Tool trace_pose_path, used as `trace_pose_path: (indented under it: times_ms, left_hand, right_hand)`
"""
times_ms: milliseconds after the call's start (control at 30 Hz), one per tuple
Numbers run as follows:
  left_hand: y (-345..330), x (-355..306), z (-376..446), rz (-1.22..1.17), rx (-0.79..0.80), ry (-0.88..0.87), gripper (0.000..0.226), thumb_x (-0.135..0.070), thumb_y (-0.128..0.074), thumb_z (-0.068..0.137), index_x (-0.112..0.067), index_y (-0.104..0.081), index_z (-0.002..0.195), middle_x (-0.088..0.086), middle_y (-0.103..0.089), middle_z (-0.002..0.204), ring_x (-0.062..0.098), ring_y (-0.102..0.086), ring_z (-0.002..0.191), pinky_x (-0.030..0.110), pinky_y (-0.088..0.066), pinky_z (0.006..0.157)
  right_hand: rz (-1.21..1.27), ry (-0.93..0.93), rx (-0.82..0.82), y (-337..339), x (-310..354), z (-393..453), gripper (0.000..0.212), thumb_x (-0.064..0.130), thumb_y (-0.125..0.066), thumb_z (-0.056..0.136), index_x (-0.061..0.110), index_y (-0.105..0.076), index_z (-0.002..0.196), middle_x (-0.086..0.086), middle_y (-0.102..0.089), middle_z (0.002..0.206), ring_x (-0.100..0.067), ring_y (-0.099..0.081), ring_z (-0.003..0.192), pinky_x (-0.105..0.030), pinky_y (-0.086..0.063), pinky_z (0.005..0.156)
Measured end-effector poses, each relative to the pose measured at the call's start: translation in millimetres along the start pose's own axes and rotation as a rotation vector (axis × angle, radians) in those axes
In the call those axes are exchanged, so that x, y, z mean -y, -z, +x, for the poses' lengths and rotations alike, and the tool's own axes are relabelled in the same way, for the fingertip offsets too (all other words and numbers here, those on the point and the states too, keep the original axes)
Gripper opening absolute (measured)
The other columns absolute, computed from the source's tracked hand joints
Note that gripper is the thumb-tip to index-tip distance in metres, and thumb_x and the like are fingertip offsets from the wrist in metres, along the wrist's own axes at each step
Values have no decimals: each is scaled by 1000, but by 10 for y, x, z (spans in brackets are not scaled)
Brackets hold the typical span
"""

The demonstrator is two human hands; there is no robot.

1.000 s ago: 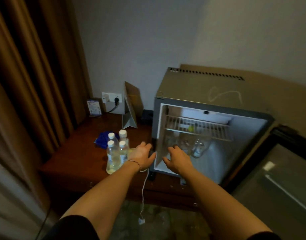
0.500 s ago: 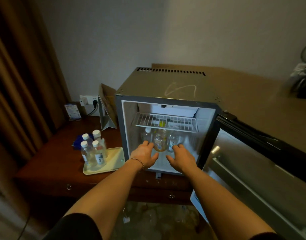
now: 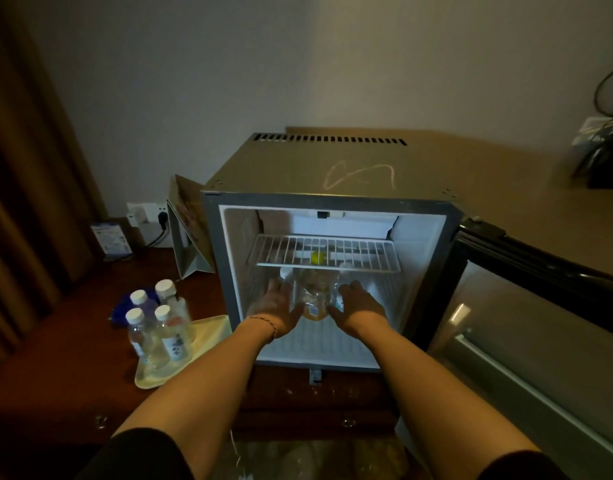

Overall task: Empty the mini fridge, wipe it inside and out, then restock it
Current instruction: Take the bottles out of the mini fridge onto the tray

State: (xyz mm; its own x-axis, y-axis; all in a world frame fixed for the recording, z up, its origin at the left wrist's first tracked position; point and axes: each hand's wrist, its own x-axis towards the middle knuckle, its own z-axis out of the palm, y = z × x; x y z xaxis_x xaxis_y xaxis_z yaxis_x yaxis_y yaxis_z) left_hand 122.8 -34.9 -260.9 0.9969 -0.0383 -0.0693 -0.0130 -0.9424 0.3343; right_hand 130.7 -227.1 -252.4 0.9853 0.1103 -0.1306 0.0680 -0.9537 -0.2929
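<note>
While the left hand and right hand flank a clear plastic bottle, fingers stay spread.

I note matt brushed-metal mini fridge top, white wire shelf, clear plastic bottles, glossy dark wood table, smooth pale tray, cloth curtain.

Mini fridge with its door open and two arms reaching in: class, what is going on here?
A person is partway through emptying the mini fridge. Both hands are inside, under the wire shelf: the left hand and right hand reach with straight fingers either side of a yellow-capped bottle of orange drink, with clear bottles beside it. Neither hand plainly grips anything yet. Four white-capped water bottles already stand on a pale tray on the wooden desk to the left.
</note>
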Motion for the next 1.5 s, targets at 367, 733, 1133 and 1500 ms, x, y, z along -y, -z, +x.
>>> trace_pose_path:
  times_ms: [367, 733, 1133, 1500]
  left_hand:
    - [-278, 133, 525, -46, -246, -36, 55, -38, -49, 99, -21, -32, 148, 17, -23, 153, 44, -35, 134, 53, -36, 107]
    - [-272, 124, 773, -42, -183, -90, 50, -36, -48, 99, -14, -38, 143, 17, -25, 154, 43, -48, 126, 45, -40, 100]
    - [-57, 127, 435, -135, -177, -135, 34, -16, -49, 99, -10, -52, 132, 20, -37, 144, 45, -57, 107, 46, -48, 82]
    - [65, 100, -152, -46, 23, -38, 32, -27, -49, 101, -24, -46, 132, 11, -40, 142, 38, -58, 104, 39, -45, 76]
  right_hand:
    - [-32, 181, -336, -410, -289, 640, 45, 33, -64, 91, 11, -54, 129, -16, -45, 135, -41, -59, 106, -48, -52, 84]
    - [253, 161, -344, -314, -165, 802, 28, 37, -54, 90, 17, -66, 105, -12, -67, 106, -33, -63, 97, -41, -51, 84]
    - [194, 141, -127, -294, -85, 640, 27, 1, -56, 84, 6, -69, 107, -24, -63, 115, -42, -64, 101, -46, -55, 80]
    - [60, 24, 124, 4, 321, -5, 39, 18, -64, 91, 10, -59, 129, -15, -58, 130, -32, -62, 105, -38, -56, 84]
